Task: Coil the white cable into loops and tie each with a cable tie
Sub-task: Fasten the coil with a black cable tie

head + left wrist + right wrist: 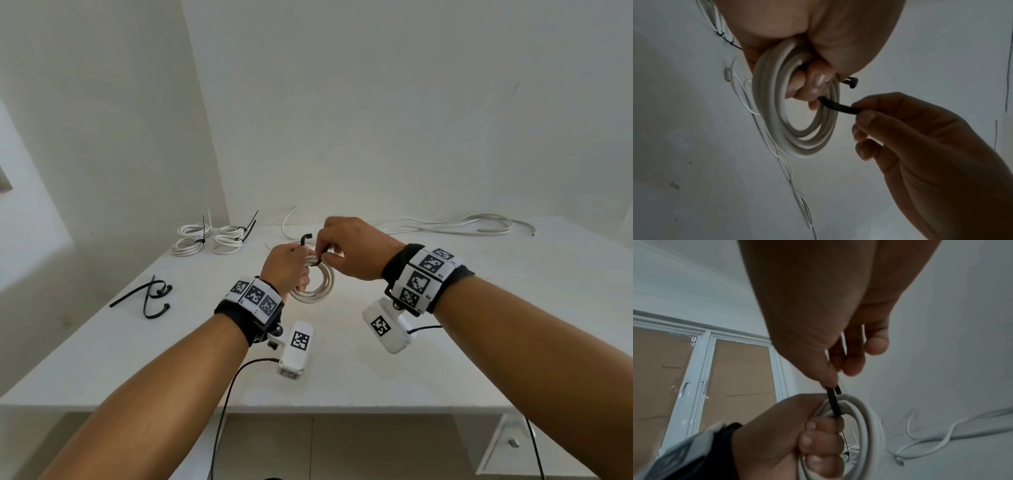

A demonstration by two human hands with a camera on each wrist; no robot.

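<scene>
A coil of white cable [317, 291] [797, 141] [869, 426] hangs above the white table [171, 342], gripped at its top by my left hand [286, 265] [797, 434]. A black cable tie [306, 238] [838, 106] [833, 400] passes through the coil under my left fingers [813, 87]. Its head end [852, 82] sticks out above the fist. My right hand [346, 250] [910, 138] [828, 353] pinches the tie's free end between thumb and forefinger, just right of the coil.
Several tied white coils [212, 236] lie at the back left. Spare black cable ties [150, 294] lie on the left of the table. Loose white cable [462, 226] [941, 434] runs along the back right by the wall. Wrist camera leads [233, 394] hang over the front edge.
</scene>
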